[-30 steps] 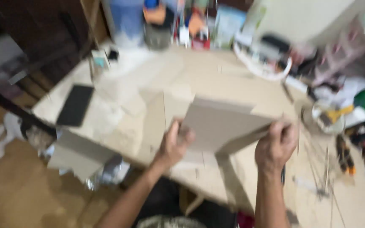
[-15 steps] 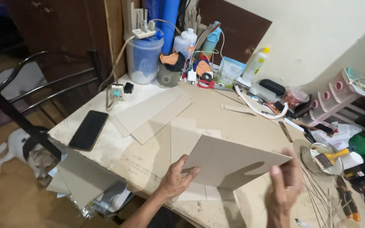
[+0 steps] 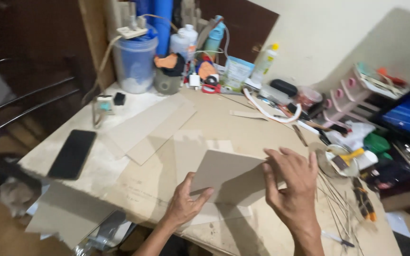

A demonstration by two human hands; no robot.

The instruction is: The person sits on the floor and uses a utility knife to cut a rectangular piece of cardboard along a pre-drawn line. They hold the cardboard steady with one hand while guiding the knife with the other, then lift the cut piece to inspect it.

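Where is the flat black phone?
In the head view, the flat black phone lies on the table's left edge, beside long cardboard strips, left of the left hand.
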